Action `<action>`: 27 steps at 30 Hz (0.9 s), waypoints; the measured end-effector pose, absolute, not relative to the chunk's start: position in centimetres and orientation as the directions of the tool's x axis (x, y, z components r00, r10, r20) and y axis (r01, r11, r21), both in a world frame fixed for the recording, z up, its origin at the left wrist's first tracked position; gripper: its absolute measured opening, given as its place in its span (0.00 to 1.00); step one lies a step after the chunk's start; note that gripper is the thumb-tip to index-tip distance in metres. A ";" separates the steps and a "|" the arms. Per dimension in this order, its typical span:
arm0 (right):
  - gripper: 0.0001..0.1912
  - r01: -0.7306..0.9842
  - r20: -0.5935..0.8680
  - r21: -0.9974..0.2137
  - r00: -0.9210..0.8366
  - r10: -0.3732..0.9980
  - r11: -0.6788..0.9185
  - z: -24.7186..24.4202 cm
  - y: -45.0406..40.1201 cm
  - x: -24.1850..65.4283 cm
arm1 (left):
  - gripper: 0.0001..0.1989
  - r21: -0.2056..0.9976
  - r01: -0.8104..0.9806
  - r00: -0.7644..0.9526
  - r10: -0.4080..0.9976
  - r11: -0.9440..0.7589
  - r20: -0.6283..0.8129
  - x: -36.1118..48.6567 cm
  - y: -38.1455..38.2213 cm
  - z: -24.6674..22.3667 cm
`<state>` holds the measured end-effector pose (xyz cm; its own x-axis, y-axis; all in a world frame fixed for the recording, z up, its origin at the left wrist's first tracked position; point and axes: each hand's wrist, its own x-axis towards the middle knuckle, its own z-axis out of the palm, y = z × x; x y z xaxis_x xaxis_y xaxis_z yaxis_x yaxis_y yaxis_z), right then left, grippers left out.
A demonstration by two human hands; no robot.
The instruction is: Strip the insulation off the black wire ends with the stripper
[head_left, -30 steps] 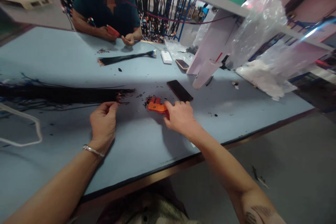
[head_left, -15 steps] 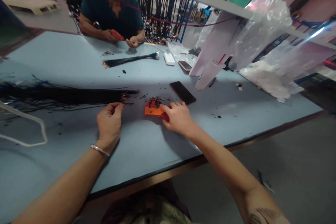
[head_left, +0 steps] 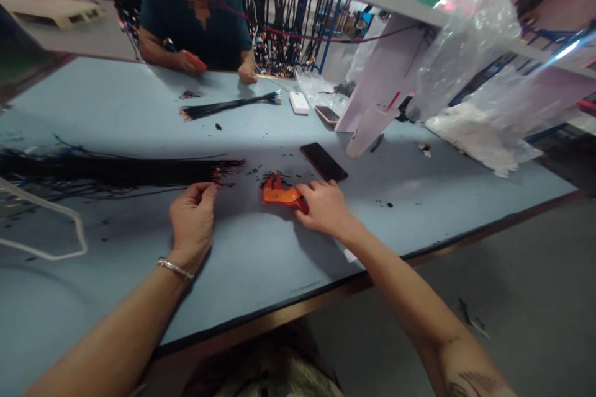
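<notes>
My right hand [head_left: 323,206] is closed around the handles of a red and orange wire stripper [head_left: 282,195], whose head points left over the table. Small black cut bits [head_left: 274,177] lie just behind the tool's head. My left hand [head_left: 193,214] is pinched at the near side of a long bundle of black wires [head_left: 139,170], close to its copper-coloured ends. What sits between those fingertips is too small to make out.
A dark phone [head_left: 325,161] lies beyond my right hand. Farther back are a shorter wire bundle [head_left: 228,105], a white box [head_left: 298,103], another phone [head_left: 327,114] and a cup [head_left: 370,131]. Across the table sits a person [head_left: 198,25] with a red tool. Plastic bags [head_left: 484,130] lie right.
My right hand has shifted slightly right with the wire stripper, away from the bundle's ends. My left hand has barely moved. The other person's hands have moved farther apart.
</notes>
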<state>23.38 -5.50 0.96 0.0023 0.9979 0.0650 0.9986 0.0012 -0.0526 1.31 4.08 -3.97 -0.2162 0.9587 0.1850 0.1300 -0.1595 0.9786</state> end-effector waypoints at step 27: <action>0.28 -0.077 0.101 -0.994 -0.423 0.900 0.076 -4.4 -6.0 19.5 | 0.13 0.936 0.321 0.025 0.989 -0.145 0.144 0.9 3.0 -3.4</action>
